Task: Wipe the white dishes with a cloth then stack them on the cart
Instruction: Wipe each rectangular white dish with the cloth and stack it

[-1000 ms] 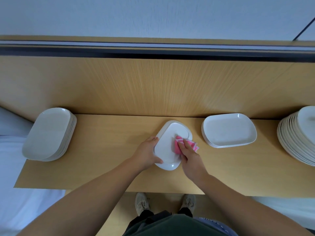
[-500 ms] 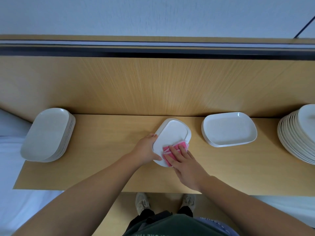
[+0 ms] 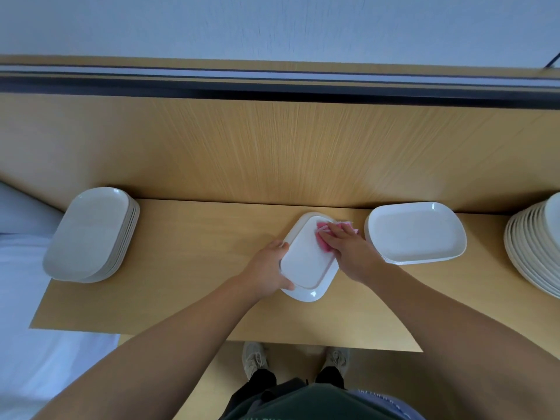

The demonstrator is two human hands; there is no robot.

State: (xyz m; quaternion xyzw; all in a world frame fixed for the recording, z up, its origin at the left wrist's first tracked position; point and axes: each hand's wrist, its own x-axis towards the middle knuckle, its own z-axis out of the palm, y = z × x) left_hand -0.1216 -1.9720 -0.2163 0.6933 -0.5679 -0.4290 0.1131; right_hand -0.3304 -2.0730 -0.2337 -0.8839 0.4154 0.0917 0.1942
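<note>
Pale wooden surface backed by a wood-grain panel, seen from above. At its middle sits a white dish, glossy, oblong with rounded corners and a raised rim, turned diagonally. The left hand grips the dish's left edge, thumb curled over the near rim and fingers wrapped round the far side. The right hand lies flat on a crumpled pink cloth, fingers straight, pressing it onto the dish's far right corner. Both forearms reach in from below. Just beside the right hand is a short pile of matching dishes; a taller pile stands well apart at the left end, and round plates at the right edge.
</note>
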